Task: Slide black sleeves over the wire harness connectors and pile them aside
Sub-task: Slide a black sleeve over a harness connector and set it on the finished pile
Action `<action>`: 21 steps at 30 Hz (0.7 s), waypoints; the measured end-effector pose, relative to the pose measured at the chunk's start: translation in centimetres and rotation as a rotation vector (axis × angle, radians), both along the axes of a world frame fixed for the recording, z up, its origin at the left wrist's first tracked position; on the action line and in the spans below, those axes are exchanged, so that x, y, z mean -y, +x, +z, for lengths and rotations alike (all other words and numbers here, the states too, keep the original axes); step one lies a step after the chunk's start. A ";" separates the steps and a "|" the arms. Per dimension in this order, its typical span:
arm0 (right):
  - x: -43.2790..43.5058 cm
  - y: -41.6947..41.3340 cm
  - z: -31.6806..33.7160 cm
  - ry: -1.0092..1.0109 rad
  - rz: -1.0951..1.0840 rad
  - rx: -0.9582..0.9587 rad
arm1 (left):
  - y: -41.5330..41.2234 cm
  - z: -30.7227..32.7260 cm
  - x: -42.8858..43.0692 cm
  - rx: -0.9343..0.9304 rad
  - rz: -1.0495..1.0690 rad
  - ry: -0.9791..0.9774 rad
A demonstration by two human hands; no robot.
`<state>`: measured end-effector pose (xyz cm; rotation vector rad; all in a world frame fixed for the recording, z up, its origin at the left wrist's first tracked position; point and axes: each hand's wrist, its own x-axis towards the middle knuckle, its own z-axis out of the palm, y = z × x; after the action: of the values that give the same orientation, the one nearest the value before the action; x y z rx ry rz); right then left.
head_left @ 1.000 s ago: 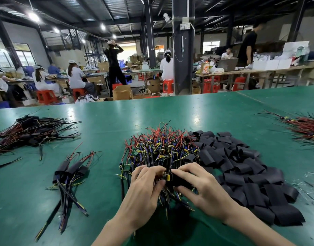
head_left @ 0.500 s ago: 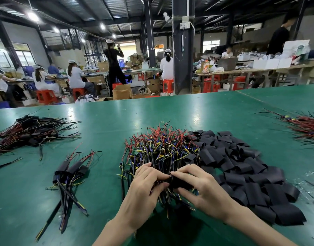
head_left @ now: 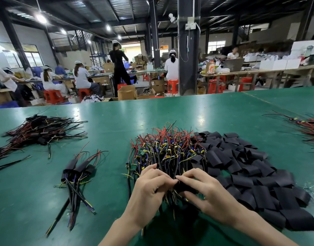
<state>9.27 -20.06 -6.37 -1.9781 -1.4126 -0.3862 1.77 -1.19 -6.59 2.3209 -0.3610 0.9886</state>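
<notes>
Left hand [head_left: 149, 189]: grip closed to a pinch, fingers curled, tips pressed on the wires of one harness [head_left: 169, 198] at the near edge of the heap. Right hand [head_left: 210, 197]: grip also a pinch, thumb and curled fingers round a black sleeve [head_left: 183, 187]. The fingertips of the two hands meet just above the sleeve. The connector is hidden under the fingers, so I cannot tell how far the sleeve sits over it. The held harness lies against the heap of harnesses [head_left: 167, 150], a tangle of red, black, blue and yellow wires at the centre of the green table [head_left: 117, 125]. Touching the heap on its right is a spread of loose sleeves [head_left: 252, 176], flat black pieces that run down to the near right. Left of the hands and apart from them lies a small sleeved bundle [head_left: 77, 172], black sleeves at the far end, wires fanned toward the near edge. Further left is a larger pile of wires [head_left: 40, 134], and at the right edge more red wires [head_left: 310, 129]. Beyond the table, seated workers [head_left: 81, 75] in white caps.
</notes>
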 end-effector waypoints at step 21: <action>0.3 0.9 0.5 0.117 -0.280 0.146 | -1.4 4.6 -7.3 0.327 0.495 -0.089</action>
<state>10.12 -20.36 -5.86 -2.0893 -1.1699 -0.7356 0.39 6.14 -2.00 2.2097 0.1449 1.5936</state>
